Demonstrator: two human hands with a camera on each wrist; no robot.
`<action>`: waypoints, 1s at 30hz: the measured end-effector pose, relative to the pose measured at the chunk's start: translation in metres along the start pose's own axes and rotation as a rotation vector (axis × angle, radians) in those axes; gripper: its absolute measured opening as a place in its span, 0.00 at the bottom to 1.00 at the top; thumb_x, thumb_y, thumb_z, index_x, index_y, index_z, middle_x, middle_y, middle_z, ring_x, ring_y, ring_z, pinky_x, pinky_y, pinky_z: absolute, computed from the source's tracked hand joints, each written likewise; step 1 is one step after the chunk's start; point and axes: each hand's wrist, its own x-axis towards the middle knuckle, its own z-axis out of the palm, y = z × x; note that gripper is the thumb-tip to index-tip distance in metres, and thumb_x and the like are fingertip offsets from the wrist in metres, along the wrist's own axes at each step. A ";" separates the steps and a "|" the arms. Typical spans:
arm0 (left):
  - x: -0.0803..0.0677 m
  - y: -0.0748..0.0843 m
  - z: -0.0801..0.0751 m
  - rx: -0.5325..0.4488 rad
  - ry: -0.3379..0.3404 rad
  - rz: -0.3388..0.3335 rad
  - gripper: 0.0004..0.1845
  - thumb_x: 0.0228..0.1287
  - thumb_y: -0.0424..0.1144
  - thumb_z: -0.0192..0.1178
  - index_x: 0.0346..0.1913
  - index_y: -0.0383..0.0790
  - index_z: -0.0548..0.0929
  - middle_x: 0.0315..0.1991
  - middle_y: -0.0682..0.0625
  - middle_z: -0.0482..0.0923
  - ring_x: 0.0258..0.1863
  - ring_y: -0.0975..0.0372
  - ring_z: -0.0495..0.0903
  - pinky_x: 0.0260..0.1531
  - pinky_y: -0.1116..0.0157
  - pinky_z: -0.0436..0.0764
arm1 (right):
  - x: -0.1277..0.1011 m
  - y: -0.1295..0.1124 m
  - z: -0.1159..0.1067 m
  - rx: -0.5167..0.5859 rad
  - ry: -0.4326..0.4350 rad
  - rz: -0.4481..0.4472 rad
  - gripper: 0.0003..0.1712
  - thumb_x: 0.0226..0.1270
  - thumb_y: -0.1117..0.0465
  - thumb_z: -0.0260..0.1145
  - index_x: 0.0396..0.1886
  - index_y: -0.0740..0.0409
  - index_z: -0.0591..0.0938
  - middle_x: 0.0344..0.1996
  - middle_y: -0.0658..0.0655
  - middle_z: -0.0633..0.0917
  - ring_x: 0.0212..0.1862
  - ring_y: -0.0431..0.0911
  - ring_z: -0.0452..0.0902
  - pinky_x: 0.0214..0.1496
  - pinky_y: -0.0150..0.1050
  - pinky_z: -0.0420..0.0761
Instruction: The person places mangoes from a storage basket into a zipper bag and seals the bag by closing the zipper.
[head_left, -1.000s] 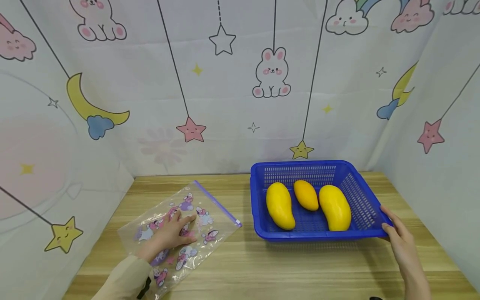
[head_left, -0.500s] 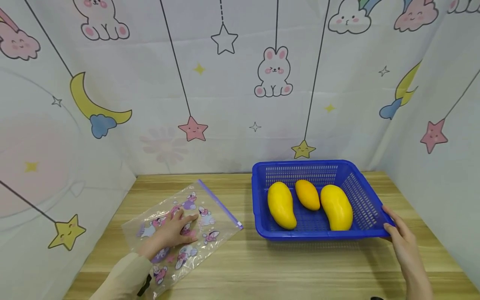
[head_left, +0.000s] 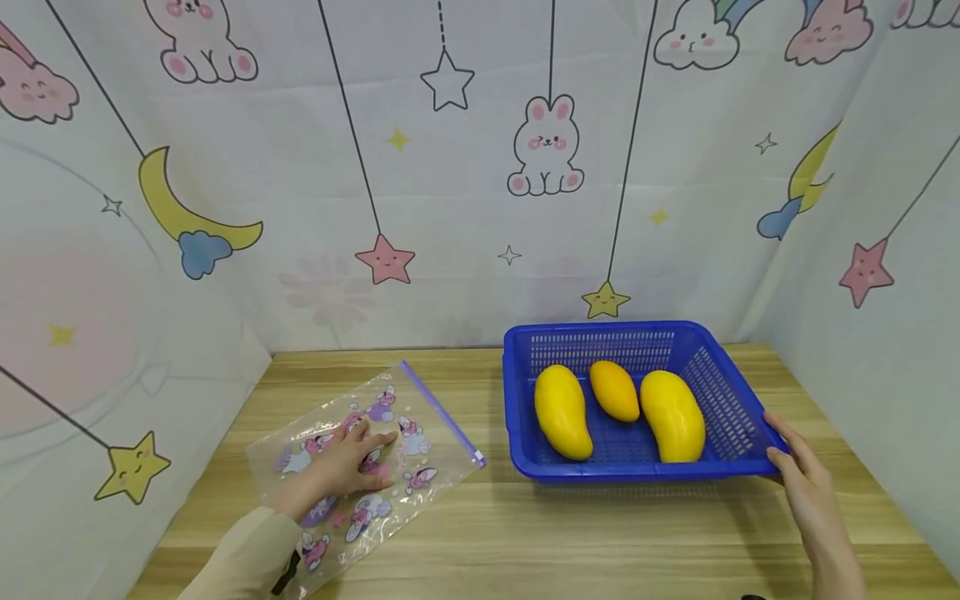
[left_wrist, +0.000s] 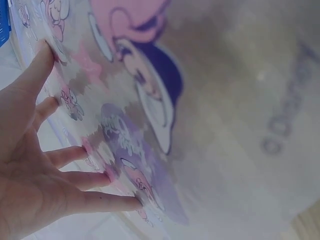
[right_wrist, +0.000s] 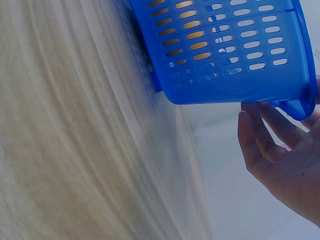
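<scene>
Mangoes, three of them (head_left: 561, 410), (head_left: 614, 389), (head_left: 672, 415), lie in the blue basket (head_left: 738, 427) at the tabletop's (head_left: 525, 533) right; none is bagged yet. My right hand (head_left: 806, 490) touches the basket's near corner, fingers loose. My left hand (head_left: 341, 462) lies flat and spread on the printed zip bag (head_left: 420, 433), well apart. The bag's mouth looks sealed; nothing lies between them.

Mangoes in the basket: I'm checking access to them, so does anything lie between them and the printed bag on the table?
Nothing visible does. The three mangoes lie uncovered in the blue basket, and only bare table separates it from the bag. The left hand rests flat on the bag; the right hand touches the basket's near right corner.
</scene>
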 end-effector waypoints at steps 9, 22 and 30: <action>-0.001 -0.002 0.000 -0.005 -0.019 0.016 0.41 0.52 0.55 0.70 0.69 0.48 0.68 0.71 0.24 0.50 0.67 0.22 0.45 0.46 0.17 0.49 | -0.001 -0.001 0.000 -0.001 -0.002 -0.001 0.27 0.78 0.53 0.47 0.74 0.44 0.60 0.68 0.32 0.61 0.49 0.17 0.63 0.44 0.12 0.70; -0.001 -0.005 0.000 -0.021 -0.035 0.058 0.41 0.52 0.56 0.69 0.68 0.47 0.69 0.71 0.25 0.51 0.68 0.22 0.44 0.44 0.17 0.51 | -0.001 0.000 -0.001 -0.037 -0.008 0.002 0.28 0.78 0.52 0.46 0.75 0.43 0.59 0.68 0.31 0.60 0.50 0.17 0.62 0.43 0.12 0.69; 0.000 -0.006 0.000 -0.023 -0.048 0.084 0.41 0.52 0.55 0.69 0.69 0.46 0.68 0.71 0.24 0.49 0.67 0.22 0.43 0.44 0.17 0.52 | -0.001 0.000 -0.001 -0.031 -0.012 0.009 0.28 0.78 0.52 0.46 0.75 0.42 0.59 0.69 0.32 0.60 0.49 0.16 0.64 0.43 0.13 0.70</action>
